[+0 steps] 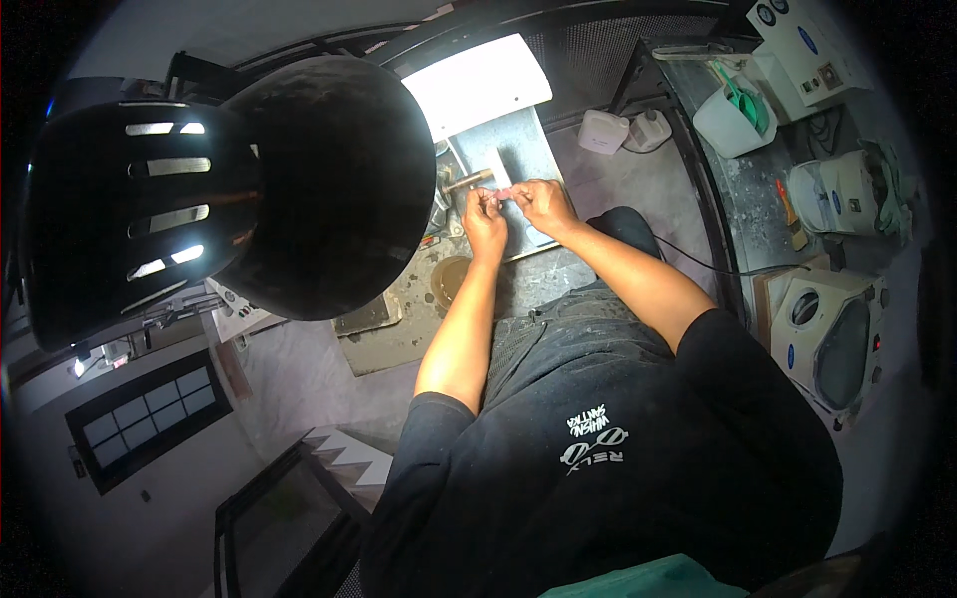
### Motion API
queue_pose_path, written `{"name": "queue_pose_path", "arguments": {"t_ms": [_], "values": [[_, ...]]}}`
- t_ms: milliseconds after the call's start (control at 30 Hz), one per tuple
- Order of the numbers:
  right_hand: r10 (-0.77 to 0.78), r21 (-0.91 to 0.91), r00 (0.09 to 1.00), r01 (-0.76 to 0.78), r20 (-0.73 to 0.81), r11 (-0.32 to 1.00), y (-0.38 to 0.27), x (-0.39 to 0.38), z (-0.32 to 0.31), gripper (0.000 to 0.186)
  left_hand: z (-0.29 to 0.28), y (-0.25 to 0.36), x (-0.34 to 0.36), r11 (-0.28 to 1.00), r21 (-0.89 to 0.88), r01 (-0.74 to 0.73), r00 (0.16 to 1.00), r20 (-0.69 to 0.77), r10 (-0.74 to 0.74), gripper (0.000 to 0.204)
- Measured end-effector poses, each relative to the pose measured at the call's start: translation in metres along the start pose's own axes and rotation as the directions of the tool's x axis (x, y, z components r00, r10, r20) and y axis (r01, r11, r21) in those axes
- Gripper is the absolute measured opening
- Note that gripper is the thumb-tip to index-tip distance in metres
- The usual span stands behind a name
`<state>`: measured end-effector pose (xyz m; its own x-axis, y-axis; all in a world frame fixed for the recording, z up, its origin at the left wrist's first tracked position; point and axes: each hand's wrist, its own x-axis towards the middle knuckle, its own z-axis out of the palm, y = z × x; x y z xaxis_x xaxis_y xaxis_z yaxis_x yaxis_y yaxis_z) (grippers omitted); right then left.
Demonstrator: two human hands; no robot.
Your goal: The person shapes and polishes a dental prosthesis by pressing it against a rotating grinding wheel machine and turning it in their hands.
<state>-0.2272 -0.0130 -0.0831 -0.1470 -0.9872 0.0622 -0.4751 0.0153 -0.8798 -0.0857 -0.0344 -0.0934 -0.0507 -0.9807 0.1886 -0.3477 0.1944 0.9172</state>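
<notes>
My left hand and my right hand meet over a metal tray, both pinching a small pink piece too small to make out clearly. Just beyond my fingers, a horizontal metal-and-tan cylindrical tool points at a pale upright bar. A bright white panel sits over the far part of the tray. Below my left wrist, a brown round bowl is partly hidden by my forearm.
A large black lamp looms at the left. The dusty bench lies beneath it. At right, a side counter holds a white bucket with green tools and machines. Two white jugs stand behind the tray.
</notes>
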Motion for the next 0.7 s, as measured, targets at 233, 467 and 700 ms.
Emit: {"name": "queue_pose_path", "arguments": {"t_ms": [233, 467, 700], "values": [[0.037, -0.271, 0.899, 0.092, 0.436, 0.958, 0.021, -0.011, -0.02, 0.046, -0.05, 0.048, -0.002, 0.907, 0.211, -0.365, 0.931, 0.094, 0.353, 0.012], [0.142, -0.443, 0.832, 0.135, 0.537, 0.886, 0.023, -0.026, -0.025, 0.046, -0.102, 0.15, -0.01, 0.71, 0.173, -0.683, 0.725, 0.042, 0.687, 0.042], [0.024, -0.457, 0.807, 0.309, 0.59, 0.834, 0.016, -0.021, -0.026, 0.049, -0.129, 0.206, -0.028, 0.578, 0.347, -0.739, 0.597, -0.06, 0.8, 0.024]]}}
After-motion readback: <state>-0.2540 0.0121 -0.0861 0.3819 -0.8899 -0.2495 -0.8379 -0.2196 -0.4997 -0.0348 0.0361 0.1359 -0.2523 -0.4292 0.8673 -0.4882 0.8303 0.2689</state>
